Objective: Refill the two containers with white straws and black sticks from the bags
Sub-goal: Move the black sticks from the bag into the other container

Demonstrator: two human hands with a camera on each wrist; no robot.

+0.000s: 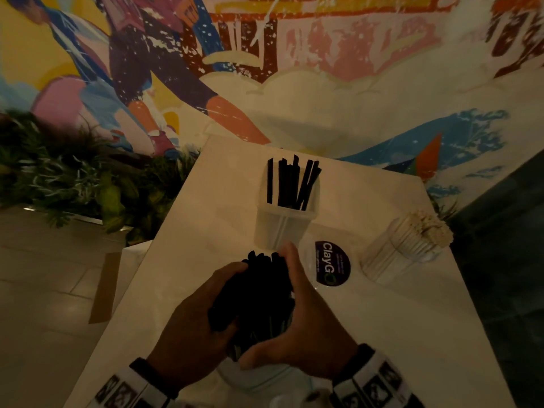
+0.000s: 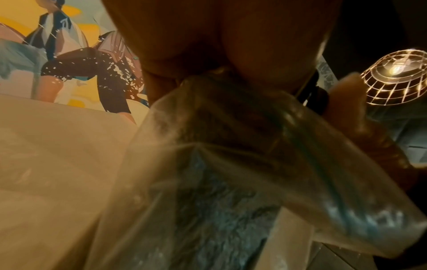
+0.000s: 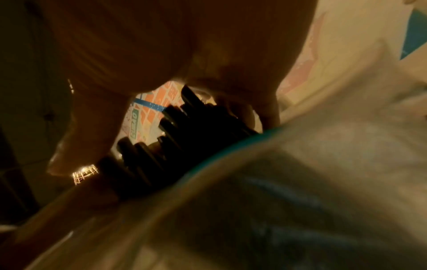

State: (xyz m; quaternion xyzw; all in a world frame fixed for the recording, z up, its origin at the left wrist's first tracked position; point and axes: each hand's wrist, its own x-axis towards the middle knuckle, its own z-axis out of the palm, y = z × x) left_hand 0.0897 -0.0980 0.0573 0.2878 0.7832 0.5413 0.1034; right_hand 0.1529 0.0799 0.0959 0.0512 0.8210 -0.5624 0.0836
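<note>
Straws (image 1: 431, 228) are filling the two-o'clock container (image 1: 391, 257); I am grasping a stick bundle (image 1: 259, 293) with left grip (image 1: 191, 328) and right grip (image 1: 306, 328), twelve-o'clock cup (image 1: 282, 225) being half-filled.

Dim, warm-toned light throughout — head view soft w/ wide-angle bending at edges. Both wrist views were blurred and out of focus up close (a caged lamp (image 2: 396, 75) glared brightly), shadows deep.

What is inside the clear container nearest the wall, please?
A loose handful of black sticks stands in the clear container, leaning and poking above its rim. Their lower ends are faint through the plastic, and the right hand covers its base.
</note>
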